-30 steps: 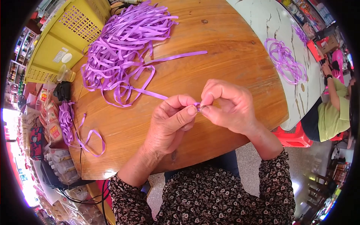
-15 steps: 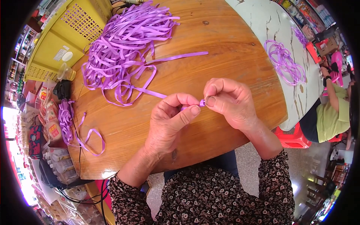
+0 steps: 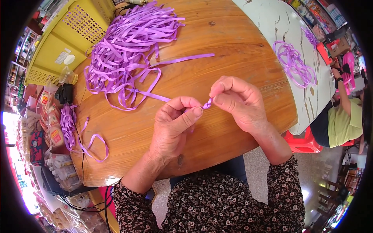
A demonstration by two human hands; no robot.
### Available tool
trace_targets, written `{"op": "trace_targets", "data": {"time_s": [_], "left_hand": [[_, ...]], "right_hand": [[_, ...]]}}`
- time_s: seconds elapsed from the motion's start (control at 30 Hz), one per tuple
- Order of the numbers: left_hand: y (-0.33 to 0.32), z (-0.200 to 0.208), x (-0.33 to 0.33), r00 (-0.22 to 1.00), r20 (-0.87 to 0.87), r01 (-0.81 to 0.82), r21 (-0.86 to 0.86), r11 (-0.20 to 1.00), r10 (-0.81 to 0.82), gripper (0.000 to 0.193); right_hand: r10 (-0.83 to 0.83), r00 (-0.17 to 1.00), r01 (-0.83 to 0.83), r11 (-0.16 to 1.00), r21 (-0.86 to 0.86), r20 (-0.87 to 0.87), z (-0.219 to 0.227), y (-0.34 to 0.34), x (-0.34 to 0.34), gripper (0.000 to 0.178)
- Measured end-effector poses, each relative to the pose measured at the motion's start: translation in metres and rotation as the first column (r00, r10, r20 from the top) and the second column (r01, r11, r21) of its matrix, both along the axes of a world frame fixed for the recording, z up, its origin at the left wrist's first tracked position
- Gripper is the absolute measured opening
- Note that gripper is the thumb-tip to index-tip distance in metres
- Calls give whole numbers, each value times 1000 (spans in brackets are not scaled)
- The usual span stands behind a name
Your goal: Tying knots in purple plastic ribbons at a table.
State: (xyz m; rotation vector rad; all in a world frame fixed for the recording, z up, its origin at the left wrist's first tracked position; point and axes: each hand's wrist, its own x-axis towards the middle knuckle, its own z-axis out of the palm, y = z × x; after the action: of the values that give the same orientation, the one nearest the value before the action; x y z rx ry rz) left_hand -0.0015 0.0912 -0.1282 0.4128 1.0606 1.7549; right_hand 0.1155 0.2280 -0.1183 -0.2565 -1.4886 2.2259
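Above the worktop (image 3: 233,50), the left hand (image 3: 173,126) and right hand (image 3: 241,106) angle inward, nearly meeting. Each pinches the ribbon (image 3: 207,104) between thumb and forefinger; its twisted part shows between them.

Wooden table (image 3: 237,42), white marbled tabletop (image 3: 266,21), red stool (image 3: 301,143), speckled floor (image 3: 254,167), stocked shelves (image 3: 19,70)

The person wears a black top (image 3: 210,207) printed all over with small pale, pinkish-cream flowers and fine muted sprigs. The long sleeves (image 3: 285,190) carry the same print and finish on the forearms (image 3: 145,169) in loose, slightly uneven edges. Dark blue trousers (image 3: 239,171) show past the top. The left hand (image 3: 173,126) and right hand (image 3: 243,106) are bare.
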Motion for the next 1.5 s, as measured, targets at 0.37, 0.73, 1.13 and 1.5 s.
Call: {"op": "trace_targets", "data": {"time_s": [0.37,0.73,1.13,1.5], "left_hand": [[2,-1,-2,1000,23,13,-23,1000,-12,10],[-4,0,-16,939,-343,-64,-112,992,22,6],[-1,5,-21,968,-249,-55,-56,997,39,5],[0,-6,-16,938,-345,-63,-113,992,21,6]], "right_hand": [[-107,954,290,89,953,-280,2,5,-5,37],[-198,942,284,31,958,-273,-1,13,-5,21],[-206,947,294,243,924,-247,0,26,-1,38],[-131,953,284,87,955,-272,-9,17,-4,23]]}}
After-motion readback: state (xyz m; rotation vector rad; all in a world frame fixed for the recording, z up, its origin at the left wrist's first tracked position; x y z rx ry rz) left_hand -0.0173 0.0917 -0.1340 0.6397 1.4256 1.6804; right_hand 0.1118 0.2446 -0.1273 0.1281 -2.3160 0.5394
